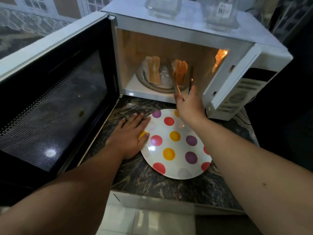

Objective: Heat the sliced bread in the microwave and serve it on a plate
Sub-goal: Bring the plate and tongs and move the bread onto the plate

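Observation:
The white microwave (194, 36) stands open with its inside lit. On its glass turntable (152, 85) bread slices stand on edge: one pair at the left (153, 69), another at the right (180, 71). My right hand (189, 104) reaches into the opening and holds metal tongs (179, 89) whose arms sit on either side of the right slices. My left hand (128, 136) lies flat, fingers spread, on the left rim of the white plate with coloured dots (176, 145), which rests bare on the dark marbled counter (152, 182).
The microwave door (55, 99) swings wide to the left, above the counter's left part. Clear glass containers (164, 5) stand on top of the microwave. The control panel (240, 94) is at the right. The counter's front edge and a tiled floor lie below.

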